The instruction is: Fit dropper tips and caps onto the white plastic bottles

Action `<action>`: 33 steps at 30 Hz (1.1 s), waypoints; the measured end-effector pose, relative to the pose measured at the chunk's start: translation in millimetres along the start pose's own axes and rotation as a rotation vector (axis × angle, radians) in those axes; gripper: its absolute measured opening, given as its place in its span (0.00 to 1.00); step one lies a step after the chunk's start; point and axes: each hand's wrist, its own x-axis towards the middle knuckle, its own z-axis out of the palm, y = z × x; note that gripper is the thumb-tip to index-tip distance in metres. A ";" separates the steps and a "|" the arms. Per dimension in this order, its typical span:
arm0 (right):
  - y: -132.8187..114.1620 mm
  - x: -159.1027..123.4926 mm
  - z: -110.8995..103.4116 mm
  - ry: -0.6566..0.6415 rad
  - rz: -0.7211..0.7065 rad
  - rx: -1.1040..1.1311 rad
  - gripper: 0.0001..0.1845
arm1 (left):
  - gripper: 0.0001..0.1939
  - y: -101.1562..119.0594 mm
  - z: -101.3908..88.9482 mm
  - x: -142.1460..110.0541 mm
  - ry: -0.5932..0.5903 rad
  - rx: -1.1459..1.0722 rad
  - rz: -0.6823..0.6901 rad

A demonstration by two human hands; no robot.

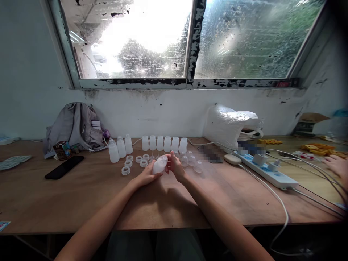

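My left hand (148, 175) is closed around a frosted white baby bottle (159, 166), which lies tilted with its clear top up and to the right. At that top, my right hand (176, 167) has its fingers bent against the bottle; part of their contact is hidden. Left of the hands are several white screw rings (125, 170), and small clear nipples (152, 157) show behind the bottle. Clear dome caps (191, 158) stand just beyond my right hand. A row of open bottle bodies (160, 143) is at the back, with three bottles with tops (121, 146) to its left.
A black phone (64, 167), small brown box (62, 150) and grey backpack (77, 127) are at left. To the right are a white bag (225, 125), round white pad (232, 159) and power strip (266, 172) with trailing cables. Another person's hand (335, 165) is by yellow pieces (319, 148).
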 end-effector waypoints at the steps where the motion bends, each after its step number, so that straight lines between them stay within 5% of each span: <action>1: 1.2 0.5 1.1 -0.025 0.013 0.058 0.28 | 0.29 -2.6 0.6 0.7 0.002 -0.027 -0.006; 9: 13.1 1.3 2.9 -0.050 0.116 -0.007 0.20 | 0.29 -18.3 -6.7 7.0 0.107 -0.001 -0.047; 15: 17.2 5.1 -0.7 0.080 0.127 -0.142 0.16 | 0.36 -19.9 -4.7 5.1 0.155 0.127 -0.077; 21: 21.9 8.9 -5.1 0.145 0.148 -0.167 0.15 | 0.26 17.7 -23.4 11.8 0.509 0.125 -0.045; 23: 23.9 8.6 -4.4 0.133 0.151 -0.184 0.16 | 0.23 33.8 -34.3 17.7 0.489 0.242 -0.011; 28: 28.9 7.9 -3.3 0.110 0.144 -0.217 0.16 | 0.16 54.3 -60.5 39.6 0.211 0.455 0.022; 33: 33.2 8.5 -4.8 0.112 0.120 -0.256 0.16 | 0.19 55.9 -102.3 68.9 0.264 0.595 -0.066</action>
